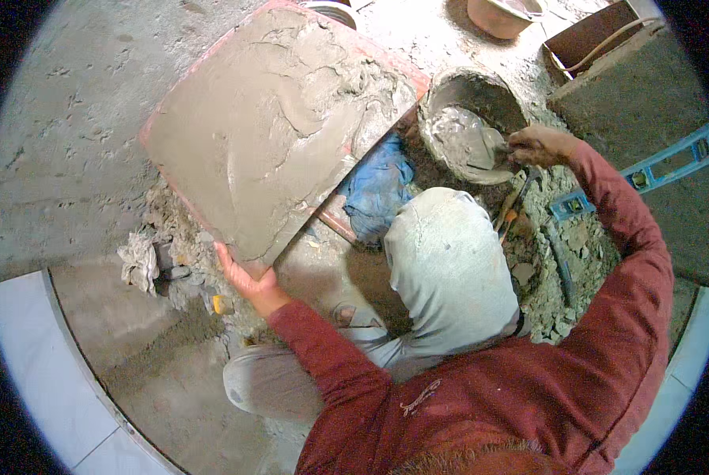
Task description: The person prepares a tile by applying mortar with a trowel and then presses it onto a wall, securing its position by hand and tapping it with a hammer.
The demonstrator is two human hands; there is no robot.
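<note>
A large reddish tile [244,119] lies tilted, its upper face coated with wet grey mortar. My left hand [252,281] grips its lower corner. To the upper right, my right hand [548,146] is closed on the handle of a trowel [489,146], whose blade is in a round, mortar-crusted bucket [513,103] holding wet grey mortar. A crumpled blue cloth [378,190] lies below the tile's right edge, beside the bucket.
A blue spirit level [639,178] rests at the right, near rubble [576,261] and tools. A crumpled rag [139,261] lies left. A beige basin [497,16] and metal box [584,39] stand behind. Pale tiles [22,340] edge the rough concrete.
</note>
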